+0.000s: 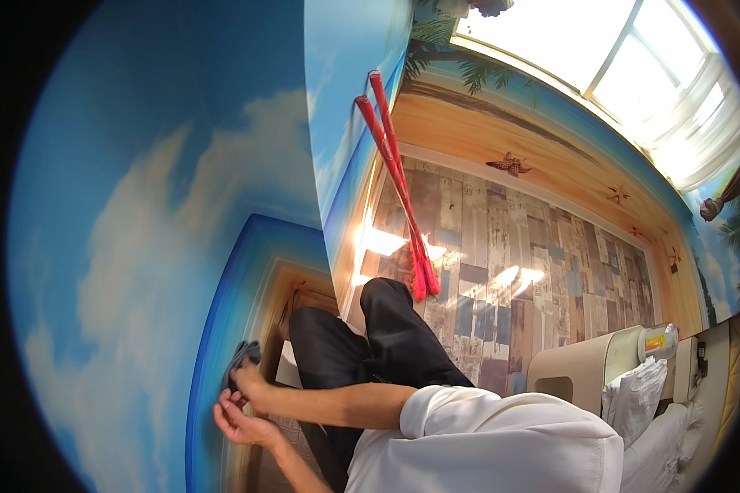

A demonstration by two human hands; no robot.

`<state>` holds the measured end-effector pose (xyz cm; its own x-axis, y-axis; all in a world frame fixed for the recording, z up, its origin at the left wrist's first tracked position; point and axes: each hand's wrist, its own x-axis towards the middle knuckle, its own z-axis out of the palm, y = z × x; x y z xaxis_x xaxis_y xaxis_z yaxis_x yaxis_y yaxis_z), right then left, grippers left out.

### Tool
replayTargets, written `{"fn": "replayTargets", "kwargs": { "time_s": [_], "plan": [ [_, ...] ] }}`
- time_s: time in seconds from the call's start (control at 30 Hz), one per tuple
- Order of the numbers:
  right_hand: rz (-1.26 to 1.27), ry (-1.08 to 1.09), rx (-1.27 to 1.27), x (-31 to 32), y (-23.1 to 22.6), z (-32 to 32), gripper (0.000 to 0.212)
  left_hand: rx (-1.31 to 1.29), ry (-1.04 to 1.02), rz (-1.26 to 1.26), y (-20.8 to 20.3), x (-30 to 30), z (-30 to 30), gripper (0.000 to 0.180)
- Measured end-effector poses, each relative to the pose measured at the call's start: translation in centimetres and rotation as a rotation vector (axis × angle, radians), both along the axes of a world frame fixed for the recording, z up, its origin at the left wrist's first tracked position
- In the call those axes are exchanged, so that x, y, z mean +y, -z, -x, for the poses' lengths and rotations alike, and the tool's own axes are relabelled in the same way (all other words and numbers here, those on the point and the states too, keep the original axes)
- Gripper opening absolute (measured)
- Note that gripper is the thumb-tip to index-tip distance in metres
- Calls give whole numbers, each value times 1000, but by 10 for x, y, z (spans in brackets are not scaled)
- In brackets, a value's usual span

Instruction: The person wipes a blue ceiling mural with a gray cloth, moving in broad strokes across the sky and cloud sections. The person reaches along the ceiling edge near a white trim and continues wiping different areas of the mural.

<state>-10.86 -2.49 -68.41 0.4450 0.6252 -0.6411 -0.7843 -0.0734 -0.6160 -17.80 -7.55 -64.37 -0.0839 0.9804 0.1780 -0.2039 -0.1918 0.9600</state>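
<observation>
My right hand (250, 381) is closed on a dark grey cloth (242, 355) and holds it against the lower part of the painted wall (210, 361) at the left. Just below it is my left hand (243, 425), palm turned up and fingers loosely bent. Nothing shows in that palm, and its fingertips lie close to the right wrist. Beyond the hands are my knees (337, 341) in dark trousers.
Two long red rods or rolls (395, 168) lean near the wall corner. Plank-patterned flooring (501, 263) spreads ahead. A beige cabinet (580, 366) at the right bears a clear plastic jar (659, 338), beside white cloths (635, 390). A bright window (551, 37) has a white curtain (691, 131).
</observation>
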Motion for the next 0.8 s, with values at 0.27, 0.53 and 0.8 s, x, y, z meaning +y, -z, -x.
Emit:
{"fn": "replayTargets", "kwargs": {
  "time_s": [0.27,0.53,0.8],
  "plan": [
    [-94,141,-948,-10,-67,-31,70,-56,-84,-251,-51,8,5,23],
    [12,213,-967,-3,-41,-75,65,-22,-60,-223,-62,-10,-1,22],
    [-422,291,-1707,-23,-119,-35,52,-149,-38,-273,-81,-9,7,16]
  ]
}}
